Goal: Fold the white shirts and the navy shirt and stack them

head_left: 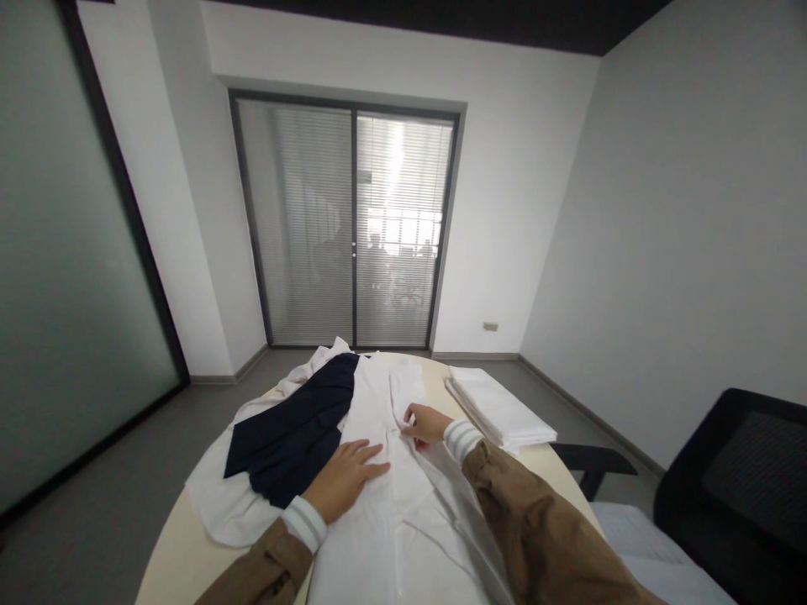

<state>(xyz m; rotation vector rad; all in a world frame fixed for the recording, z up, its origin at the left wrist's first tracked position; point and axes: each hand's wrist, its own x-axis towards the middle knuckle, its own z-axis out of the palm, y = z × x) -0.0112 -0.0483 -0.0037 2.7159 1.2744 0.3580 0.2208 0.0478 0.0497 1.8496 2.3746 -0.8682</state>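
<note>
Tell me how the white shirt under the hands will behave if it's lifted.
The white shirt is probably floppy: it lies flat with soft creases under the left hand. Likely light, since the right hand pinches up a fold with fingertips alone. It would probably drape, not hold shape.

No legible text or labels.

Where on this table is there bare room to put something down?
Bare table shows at the near left edge, beside the left hand, and a strip between the white shirt and the folded stack. The middle is crowded with the dark garment and shirts.
</note>
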